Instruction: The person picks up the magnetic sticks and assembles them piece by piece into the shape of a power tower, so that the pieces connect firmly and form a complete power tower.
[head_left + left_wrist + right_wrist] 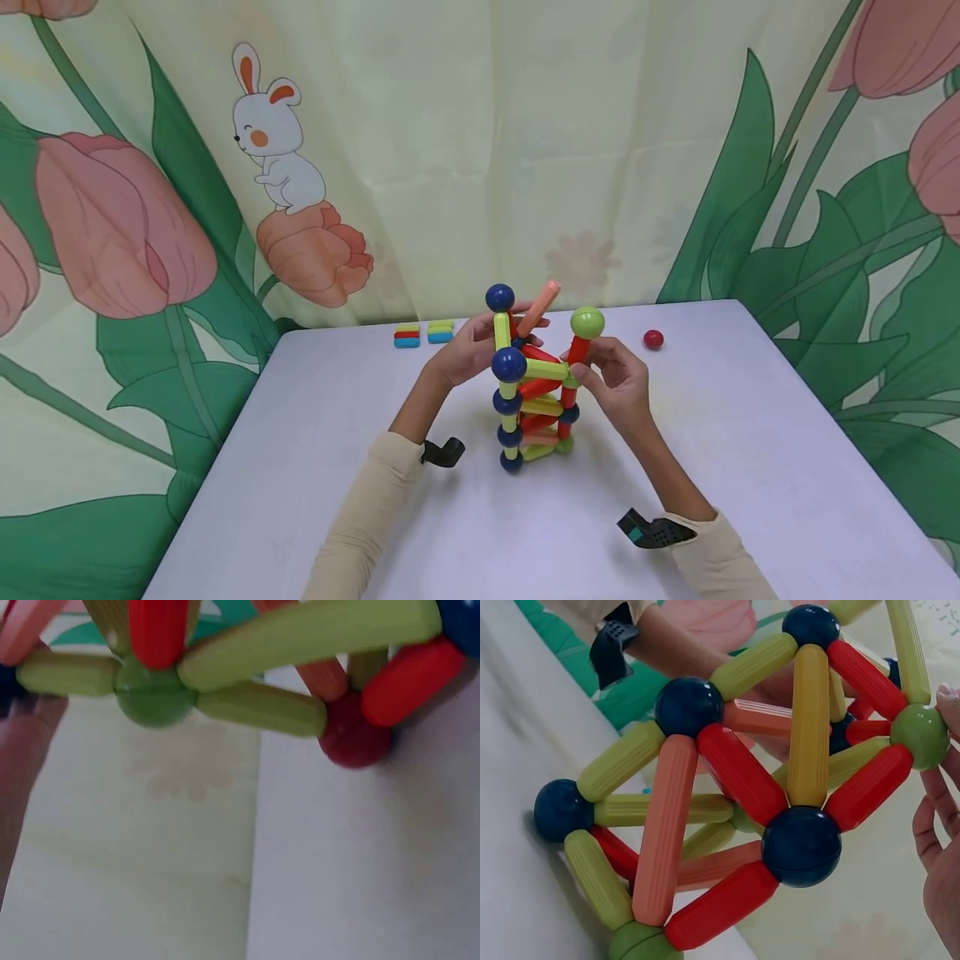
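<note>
A tower of magnetic rods and balls [543, 369] stands upright on the table, built of yellow-green, red, yellow and salmon rods. Reaching behind its upper left side, my left hand [468, 350] holds a dark blue ball [517, 342], its fingers partly hidden by the rods. From that ball a salmon rod [538, 308] tilts up to the right. My right hand [621, 387] pinches a green ball [920, 736] on the tower's upper right side with thumb and finger. Above it, a red rod [578, 349] carries a larger green ball [587, 322].
Behind the tower to the left lie two small stacks of short rods [407, 336] [440, 332]. A loose red ball [653, 339] rests near the back right of the white table [300, 467]. A curtain printed with tulips and a rabbit [450, 167] hangs behind the table.
</note>
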Demonstrator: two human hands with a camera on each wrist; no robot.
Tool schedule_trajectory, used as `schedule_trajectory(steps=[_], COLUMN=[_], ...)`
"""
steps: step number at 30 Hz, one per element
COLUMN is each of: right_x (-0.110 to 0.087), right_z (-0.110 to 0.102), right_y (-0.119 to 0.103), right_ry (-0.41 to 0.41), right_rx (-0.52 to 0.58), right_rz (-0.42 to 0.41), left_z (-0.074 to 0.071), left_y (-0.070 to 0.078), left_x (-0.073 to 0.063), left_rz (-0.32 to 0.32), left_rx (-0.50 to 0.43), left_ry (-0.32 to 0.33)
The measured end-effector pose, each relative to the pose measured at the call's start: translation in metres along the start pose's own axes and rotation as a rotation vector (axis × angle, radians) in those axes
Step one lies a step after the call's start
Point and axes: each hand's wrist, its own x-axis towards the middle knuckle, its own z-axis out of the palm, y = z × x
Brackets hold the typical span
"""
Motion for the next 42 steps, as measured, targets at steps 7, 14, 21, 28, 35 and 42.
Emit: schedule_trajectory(steps=[7, 14, 21, 28, 35, 42], right_x=[-0.002, -0.005, -0.004, -0.004, -0.006, -0.006], right_z=[0.006, 0.009, 0.007, -0.001, -0.002, 0.003], right_y=[-0.004, -0.003, -0.001, 0.0, 0.002, 0.001], right_ry=[0.05, 0.082, 0.042, -0.115, -0.192, -0.179], right_rx=[0.009, 0.035, 0.022, -0.11, -0.209, -0.258], right_rz=[0.014, 0.035, 0.042, 0.087, 0.108, 0.143], left_z=[0.019, 0.025, 0.033, 0.011, -0.043, -0.102], left_y=[0.001, 0.004, 0.019, 0.012, -0.001, -0.029], left_x=[0.007, 0.007, 0.002, -0.014, -0.044, -0.082], left_rz=[-0.03, -0.053, -0.088, -0.082, -0.08, -0.293], left_rx=[0.138, 0.152, 0.238, 0.324, 0.311, 0.737], left_ry=[0.249, 0.27, 0.254, 0.251, 0.676, 1.104])
